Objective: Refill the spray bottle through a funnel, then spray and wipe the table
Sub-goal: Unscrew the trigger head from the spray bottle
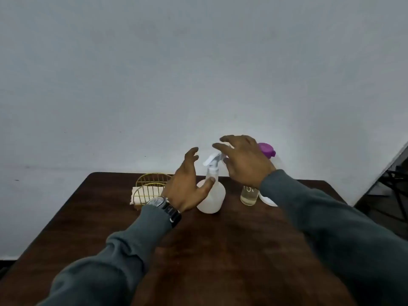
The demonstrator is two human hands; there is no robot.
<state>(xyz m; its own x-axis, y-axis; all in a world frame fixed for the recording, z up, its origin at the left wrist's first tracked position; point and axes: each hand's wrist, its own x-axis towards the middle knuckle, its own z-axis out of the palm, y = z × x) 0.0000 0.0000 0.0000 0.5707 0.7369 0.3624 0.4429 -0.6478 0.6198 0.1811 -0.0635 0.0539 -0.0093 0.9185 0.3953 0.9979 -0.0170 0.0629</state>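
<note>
A white translucent spray bottle [213, 196] with a white trigger head stands upright on the dark wooden table [220, 250]. My left hand [186, 184] is open just left of the bottle, its thumb at the bottle's shoulder. Over the trigger head, my right hand [245, 161] hovers open with fingers spread. To the right stands a clear jug [249, 195] holding pale liquid, with a purple lid [266, 149]; my right wrist hides its middle. A white piece [268, 200], perhaps the funnel, lies behind my right sleeve.
A gold wire holder [152, 186] with a folded cream cloth [138, 195] sits at the table's back left. A pale wall rises right behind the table. Dark stand legs [395, 184] are at the far right, off the table.
</note>
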